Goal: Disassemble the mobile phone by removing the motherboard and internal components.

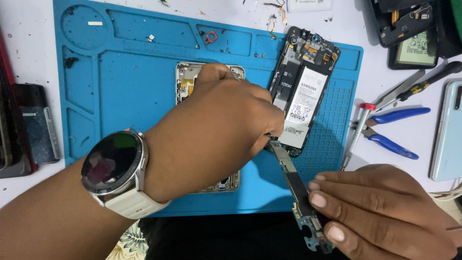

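Over the blue mat's (120,96) near edge, the circuit board (296,185) runs lengthwise from upper left to lower right, a narrow dark strip with blue-green fittings at its low end. The right hand (385,212) clamps that low end between flat fingers; the left hand (216,130), watch (115,166) on its wrist, pinches the top end, just beside the opened phone (301,103). Blue-handled pliers (394,130) lie to the right.

Bright, even overhead light, soft shadow under the left hand (216,130) on the blue repair mat (130,82), pale worktop (24,48) slightly washed out, near wrist was soft-focused, edges mildly stretched.
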